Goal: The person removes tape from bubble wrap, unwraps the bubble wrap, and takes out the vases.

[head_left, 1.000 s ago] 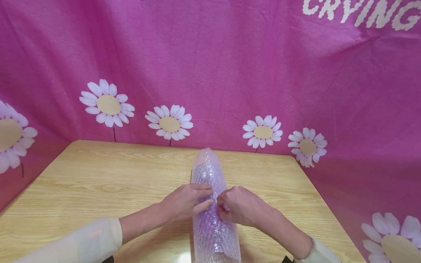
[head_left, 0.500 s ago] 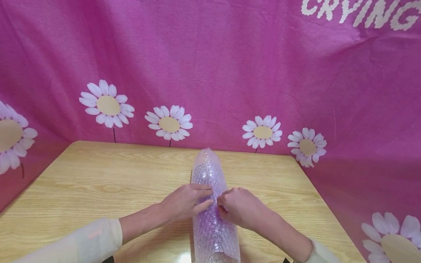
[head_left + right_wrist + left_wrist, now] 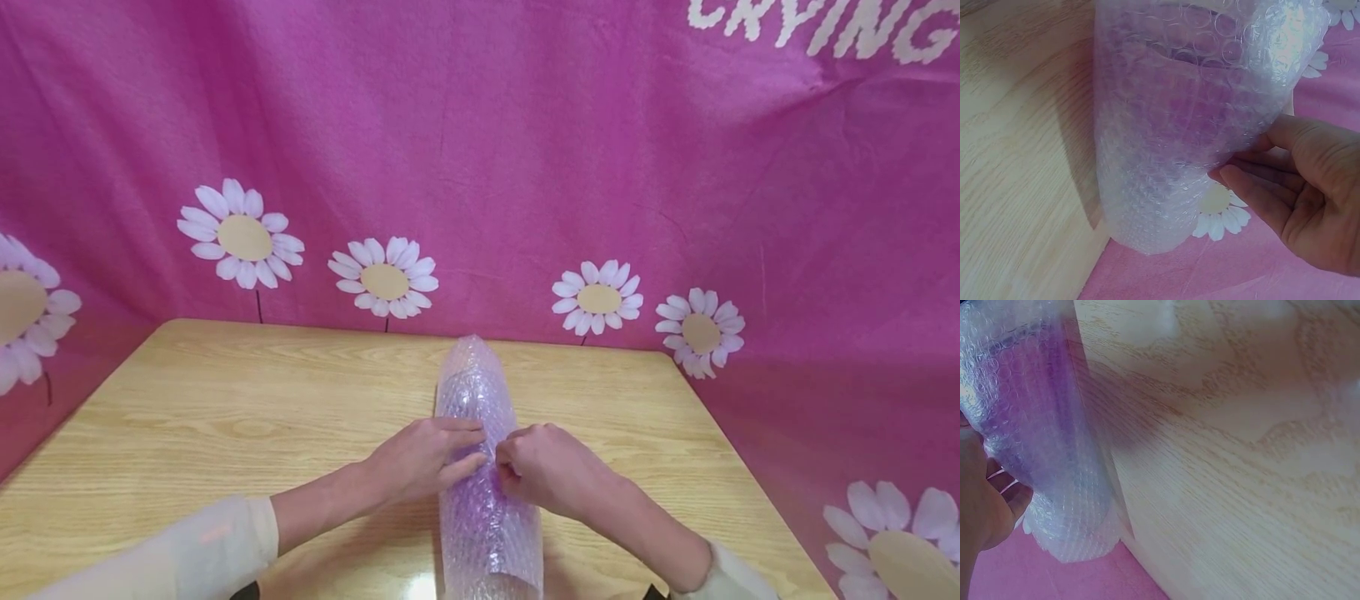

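A long roll of bubble wrap lies lengthwise on the wooden table, and something purple shows through its clear layers. Across the top of the roll, my left hand rests with its fingers extended. My right hand comes from the other side, its fingers curled against the wrap and close to the left fingertips. In the right wrist view, the right fingertips and thumb meet at the surface of the bubble wrap. The left wrist view shows the left fingers bent over the roll's side.
The wooden table runs back to a magenta cloth printed with white daisies and lettering. The cloth also hangs along both sides. The roll's far end reaches near the table's back edge.
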`<action>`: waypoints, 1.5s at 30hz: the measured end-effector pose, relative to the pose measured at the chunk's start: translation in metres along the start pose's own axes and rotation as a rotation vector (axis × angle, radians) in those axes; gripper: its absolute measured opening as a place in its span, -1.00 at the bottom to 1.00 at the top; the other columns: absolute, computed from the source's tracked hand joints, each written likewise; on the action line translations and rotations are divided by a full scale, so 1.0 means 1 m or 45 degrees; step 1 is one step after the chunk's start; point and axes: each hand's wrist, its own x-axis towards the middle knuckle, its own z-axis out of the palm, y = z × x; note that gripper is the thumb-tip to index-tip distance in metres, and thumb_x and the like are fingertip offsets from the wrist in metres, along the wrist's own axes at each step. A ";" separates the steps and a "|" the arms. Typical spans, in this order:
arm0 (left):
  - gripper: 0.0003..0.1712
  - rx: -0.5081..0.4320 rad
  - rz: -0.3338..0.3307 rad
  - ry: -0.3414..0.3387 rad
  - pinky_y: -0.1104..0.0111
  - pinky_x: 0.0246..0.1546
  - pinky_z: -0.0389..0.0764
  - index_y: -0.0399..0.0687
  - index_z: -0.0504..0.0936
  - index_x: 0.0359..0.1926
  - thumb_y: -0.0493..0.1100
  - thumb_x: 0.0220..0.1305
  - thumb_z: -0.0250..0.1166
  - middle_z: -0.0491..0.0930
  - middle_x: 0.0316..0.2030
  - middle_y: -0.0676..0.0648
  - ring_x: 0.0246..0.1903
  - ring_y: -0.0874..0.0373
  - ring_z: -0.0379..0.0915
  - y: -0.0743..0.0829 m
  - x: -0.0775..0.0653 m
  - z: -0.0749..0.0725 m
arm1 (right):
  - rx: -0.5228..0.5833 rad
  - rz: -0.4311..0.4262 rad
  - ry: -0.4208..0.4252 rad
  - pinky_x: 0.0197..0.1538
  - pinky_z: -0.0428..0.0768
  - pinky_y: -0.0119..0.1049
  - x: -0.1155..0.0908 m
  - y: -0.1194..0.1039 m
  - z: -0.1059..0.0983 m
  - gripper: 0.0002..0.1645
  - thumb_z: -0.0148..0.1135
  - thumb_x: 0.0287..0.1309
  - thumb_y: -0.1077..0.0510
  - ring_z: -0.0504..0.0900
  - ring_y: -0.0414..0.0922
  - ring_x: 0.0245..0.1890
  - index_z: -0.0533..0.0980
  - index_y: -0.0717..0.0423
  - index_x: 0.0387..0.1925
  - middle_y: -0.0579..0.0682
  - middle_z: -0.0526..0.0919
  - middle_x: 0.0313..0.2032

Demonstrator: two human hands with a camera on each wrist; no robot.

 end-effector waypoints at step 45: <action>-0.61 -0.019 0.010 0.023 0.35 -0.04 0.49 -0.13 0.65 -0.07 0.04 0.25 0.16 0.57 -0.03 -0.09 -0.01 0.10 0.47 -0.002 0.001 0.001 | 0.097 0.372 0.133 -0.66 0.34 -0.55 -0.021 0.021 0.001 -0.92 0.19 -0.16 0.18 0.27 -0.38 -0.72 0.51 -0.05 -0.65 -0.33 0.35 -0.73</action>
